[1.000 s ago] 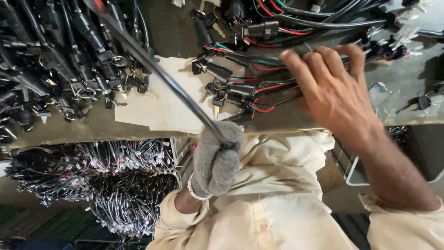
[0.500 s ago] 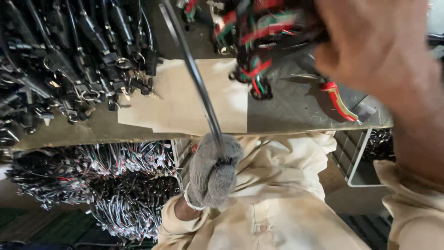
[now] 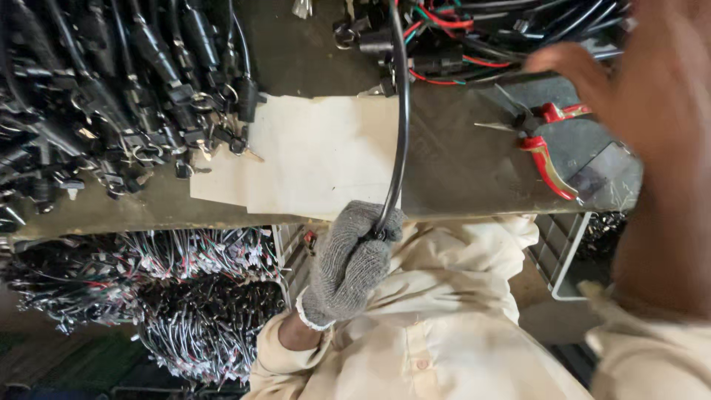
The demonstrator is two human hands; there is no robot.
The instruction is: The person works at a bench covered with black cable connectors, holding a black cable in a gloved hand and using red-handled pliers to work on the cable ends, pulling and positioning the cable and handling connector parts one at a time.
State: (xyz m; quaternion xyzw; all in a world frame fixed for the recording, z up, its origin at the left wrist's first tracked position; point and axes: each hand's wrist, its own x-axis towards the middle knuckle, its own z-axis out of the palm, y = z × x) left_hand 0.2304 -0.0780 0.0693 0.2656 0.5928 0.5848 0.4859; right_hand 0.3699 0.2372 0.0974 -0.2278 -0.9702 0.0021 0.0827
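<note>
Gripping a black cable, the gloved left hand is clenched at the counter's near edge; the cable runs far across pale paper. Right hand, blurred and spread loose, hovers beside red-handled pliers.

Even daylight, right hand blurred (motion)

Rough knitted grey glove grips a smooth, glossy black cable.
</note>
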